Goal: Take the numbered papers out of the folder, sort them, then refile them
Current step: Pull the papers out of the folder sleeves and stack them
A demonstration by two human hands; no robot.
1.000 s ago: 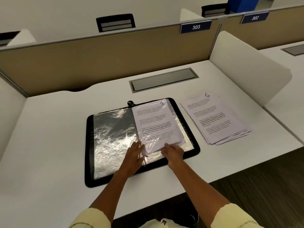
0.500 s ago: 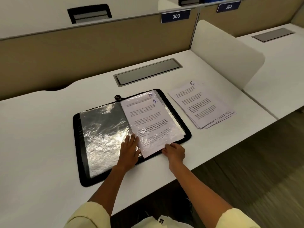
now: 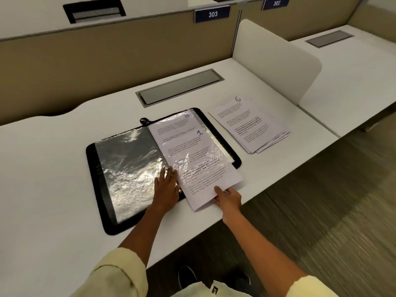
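Sheet 1 (image 3: 192,159) now sticks farther out of its clear sleeve than a second ago, its near end past the folder (image 3: 96,159) rim over the table (image 3: 53,211), so this removal looks roughly half done. The right hand (image 3: 228,199) pinches its near edge; the left hand (image 3: 166,185) lies flat on the folder. Its long axis runs near-to-far, numbered top pointing away

One head-worn camera looked forward and steeply down from above the near edge of the tabletop (image 3: 53,189), close enough that both forearms ran up from 6 o'clock. The wide lens bowed the partition (image 3: 107,52) at 12 o'clock. The folder (image 3: 128,168) sat mid-frame, the floor (image 3: 321,211) filled 4 o'clock. No second view shared the scene.
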